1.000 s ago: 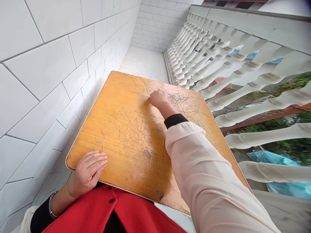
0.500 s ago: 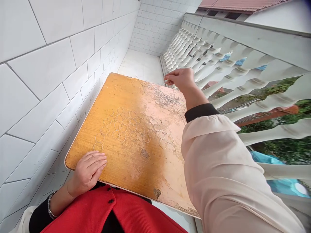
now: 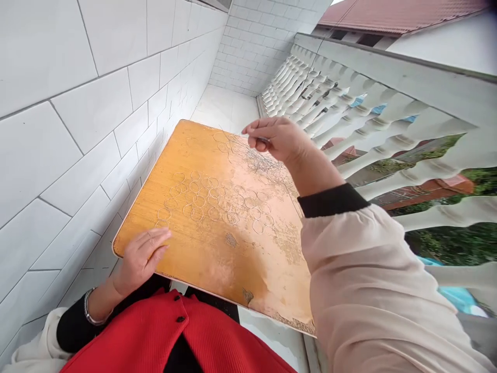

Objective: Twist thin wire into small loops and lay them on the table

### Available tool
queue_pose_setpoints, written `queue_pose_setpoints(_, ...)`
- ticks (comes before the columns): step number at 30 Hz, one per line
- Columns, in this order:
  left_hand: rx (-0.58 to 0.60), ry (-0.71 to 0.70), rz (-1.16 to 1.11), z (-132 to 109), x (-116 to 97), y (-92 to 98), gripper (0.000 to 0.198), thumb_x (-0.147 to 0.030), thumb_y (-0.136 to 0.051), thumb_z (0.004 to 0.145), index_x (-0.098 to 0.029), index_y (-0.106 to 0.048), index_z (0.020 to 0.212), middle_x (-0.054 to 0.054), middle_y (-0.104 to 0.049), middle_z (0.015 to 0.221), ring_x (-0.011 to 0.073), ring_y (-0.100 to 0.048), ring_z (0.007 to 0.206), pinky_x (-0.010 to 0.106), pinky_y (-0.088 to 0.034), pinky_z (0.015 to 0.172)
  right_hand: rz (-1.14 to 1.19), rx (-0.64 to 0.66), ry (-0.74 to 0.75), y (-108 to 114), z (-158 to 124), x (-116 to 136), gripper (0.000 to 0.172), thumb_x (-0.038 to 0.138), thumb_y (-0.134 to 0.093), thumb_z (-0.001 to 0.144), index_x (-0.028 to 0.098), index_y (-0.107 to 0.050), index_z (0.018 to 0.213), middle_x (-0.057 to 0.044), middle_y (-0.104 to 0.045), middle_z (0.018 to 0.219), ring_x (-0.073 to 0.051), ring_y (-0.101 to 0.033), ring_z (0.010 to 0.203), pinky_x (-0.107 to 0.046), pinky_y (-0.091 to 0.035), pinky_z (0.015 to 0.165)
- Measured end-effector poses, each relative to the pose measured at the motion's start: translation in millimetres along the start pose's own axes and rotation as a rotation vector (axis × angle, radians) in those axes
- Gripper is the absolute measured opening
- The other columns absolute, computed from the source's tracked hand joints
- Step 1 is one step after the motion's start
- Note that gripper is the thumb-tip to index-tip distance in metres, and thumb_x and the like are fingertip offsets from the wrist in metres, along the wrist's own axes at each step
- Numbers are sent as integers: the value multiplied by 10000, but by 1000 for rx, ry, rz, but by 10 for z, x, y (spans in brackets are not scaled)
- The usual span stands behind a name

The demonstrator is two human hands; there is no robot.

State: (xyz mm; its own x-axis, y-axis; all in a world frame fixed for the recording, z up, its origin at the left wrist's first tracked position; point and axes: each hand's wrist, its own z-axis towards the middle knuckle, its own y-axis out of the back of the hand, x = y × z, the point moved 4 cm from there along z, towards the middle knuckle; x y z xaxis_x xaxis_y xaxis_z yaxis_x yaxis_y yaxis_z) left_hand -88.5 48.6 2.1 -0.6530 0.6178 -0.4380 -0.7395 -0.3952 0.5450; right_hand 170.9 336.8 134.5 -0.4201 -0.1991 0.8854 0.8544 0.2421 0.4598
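So my right fingers (image 3: 258, 124) are curled in toward the thumb, up over the surface (image 3: 194, 254) — a dark sliver shows between them, but I can't tell what it is or whether it's pinched. The wire tangle (image 3: 266, 162) sits just below them, probably kept apart so it won't snag the wire rings (image 3: 212, 199). Those lie flat between both hands, likely spread so they don't knot. Left fingers (image 3: 155, 238) are straight, close together by the nearest ring, maybe just resting.
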Motion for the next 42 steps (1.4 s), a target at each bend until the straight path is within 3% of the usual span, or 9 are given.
queue_pose_setpoints(4,-36,-131,215,450,-121,133,356,-149,-522,965,-190,-588,1312,111,-691,1280,211,-680,1129,370,-555,968,-44,218,18,-595,-654,31,192,367,-730,787,182,-689,754,13,-563,502,-82,-405,417,-271,-307,429)
queue_pose_setpoints(7,118,-125,313,827,-201,3,281,-156,-487,975,-135,-633,1214,146,-671,1291,294,-607,1240,467,-487,991,-128,250,94,-953,-1096,164,204,394,-715,800,195,-713,755,12,-586,519,-86,-441,430,-272,-346,445)
queue_pose_setpoints(10,316,-10,314,994,-224,-168,238,-146,-442,976,-102,-674,1002,147,-732,1014,282,-676,1010,431,-477,884,-250,215,264,-1127,-1448,343,158,353,-690,825,216,-742,769,2,-636,590,-111,-537,521,-281,-410,515)
queue_pose_setpoints(12,449,74,258,957,-231,-228,265,-183,-432,987,-116,-676,910,97,-719,816,217,-669,778,345,-464,753,-242,188,322,-1141,-1624,395,130,340,-698,819,226,-753,788,-9,-677,662,-126,-580,583,-288,-440,551)
queue_pose_setpoints(15,428,183,156,806,-257,-167,342,-267,-397,1014,-144,-671,850,34,-670,675,140,-576,591,265,-395,629,-49,83,253,-1060,-1811,323,177,392,-743,784,225,-752,844,-19,-704,730,-129,-588,597,-289,-467,549)
queue_pose_setpoints(20,321,301,-33,499,-364,-86,312,-278,-424,994,-151,-700,923,20,-687,659,140,-615,649,247,-429,667,269,-45,96,-1081,-2111,53,286,474,-770,741,224,-745,877,-30,-712,757,-118,-572,562,-288,-486,535)
queue_pose_setpoints(25,360,488,-543,240,-517,-211,330,-338,-507,957,-133,-669,1158,29,-724,727,128,-661,687,235,-494,661,273,-100,95,-1299,-2371,-63,290,528,-740,765,244,-744,823,-8,-646,663,-128,-544,525,-306,-472,517)
queue_pose_setpoints(34,446,638,-784,169,-527,-133,225,-287,-557,880,-129,-714,851,-62,-457,457,64,-403,472,198,-331,508,-15,274,14,-1121,-2364,-45,275,476,-795,703,204,-760,676,26,-531,482,-86,-418,451,-259,-292,431)
queue_pose_setpoints(42,377,788,-834,190,-394,49,216,-329,-627,836,-125,-697,840,-44,-490,469,55,-356,431,202,-251,463,272,232,27,-1206,-2455,-177,401,586,-806,682,202,-718,760,-50,-731,727,-170,-666,690,-319,-544,681)
